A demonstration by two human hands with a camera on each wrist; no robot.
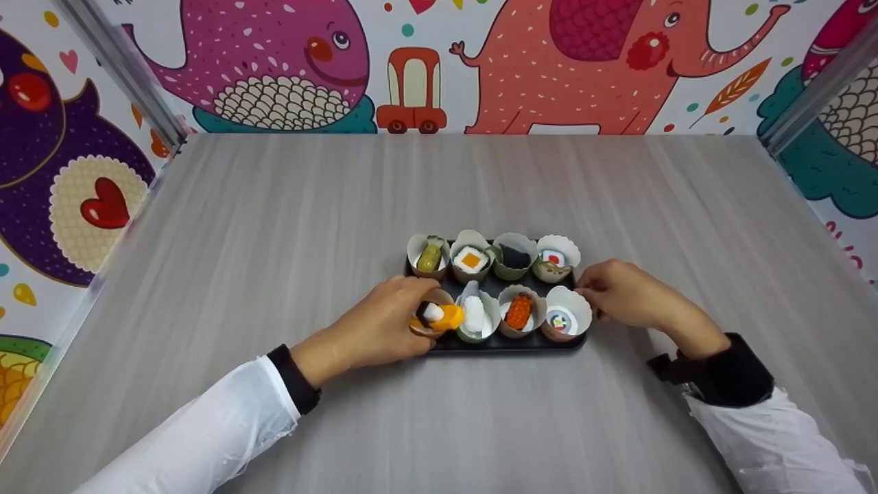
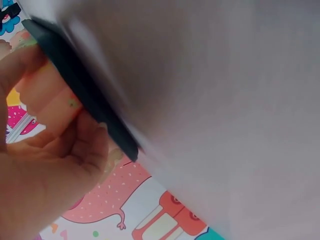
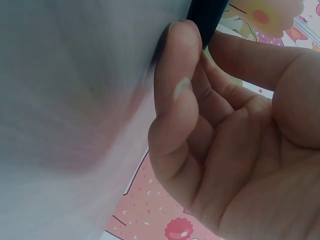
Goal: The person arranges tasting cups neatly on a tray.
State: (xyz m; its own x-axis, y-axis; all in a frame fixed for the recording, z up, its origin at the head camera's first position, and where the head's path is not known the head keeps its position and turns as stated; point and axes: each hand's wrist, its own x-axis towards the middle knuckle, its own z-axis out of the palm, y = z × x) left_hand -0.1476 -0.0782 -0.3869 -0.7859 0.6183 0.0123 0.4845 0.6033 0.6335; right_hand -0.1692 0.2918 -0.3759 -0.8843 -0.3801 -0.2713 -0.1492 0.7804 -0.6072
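Observation:
A black tray (image 1: 506, 348) on the table carries two rows of scalloped paper cups with toy sushi inside. My left hand (image 1: 384, 319) curls its fingers and thumb round the front-left paper cup (image 2: 52, 97), some fingertips by the tray's edge. That cup contains a yellow-and-white sushi piece (image 1: 439, 315). At the tray's right end, my right hand (image 1: 627, 295) pinches the edge, fingers bent, beside the front-right cup (image 1: 576, 309). Orange roe sushi (image 1: 519, 312) and a white piece (image 1: 473, 314) sit in the front row's middle cups. Whether the tray is lifted I cannot tell.
The back row has a green piece (image 1: 430, 255), a white square roll (image 1: 471, 259), a dark piece (image 1: 514, 256) and a red-centred roll (image 1: 552, 259). Grey wood-grain table (image 1: 309, 206) surrounds the tray. Cartoon-printed walls (image 1: 425, 34) stand behind and at both sides.

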